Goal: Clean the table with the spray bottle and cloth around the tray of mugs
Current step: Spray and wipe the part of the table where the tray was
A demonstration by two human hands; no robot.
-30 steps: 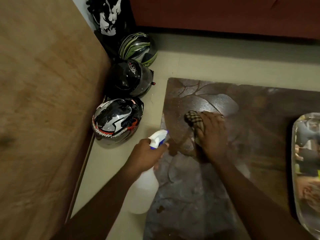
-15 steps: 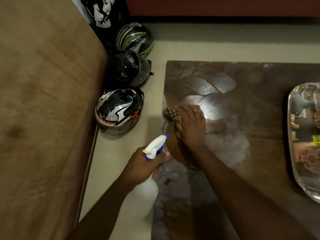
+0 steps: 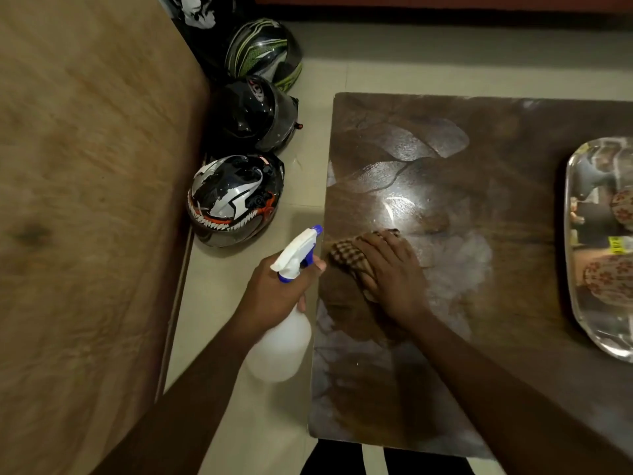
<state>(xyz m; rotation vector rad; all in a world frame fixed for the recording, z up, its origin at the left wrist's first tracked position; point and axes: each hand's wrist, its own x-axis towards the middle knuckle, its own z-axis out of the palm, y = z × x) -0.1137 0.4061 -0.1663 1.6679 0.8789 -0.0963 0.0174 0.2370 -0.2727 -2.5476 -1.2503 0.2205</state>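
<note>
The right hand presses flat on the checked cloth, mostly hiding it, near the table's left edge, the left hand grips the spray bottle beside it, and the tray is cut off at right.

A dark brown glossy table stood on the pale tiled floor. On its left part lay a checked brown cloth, under the flat right hand. Just left of the cloth, beyond the table's left edge and above the floor, the left hand kept its grip around a white plastic spray bottle. A shiny metal tray sat at the table's right side, well apart from the cloth. Left of the table, three motorcycle helmets stood in a row on the floor, against a large brown wooden panel.
</note>
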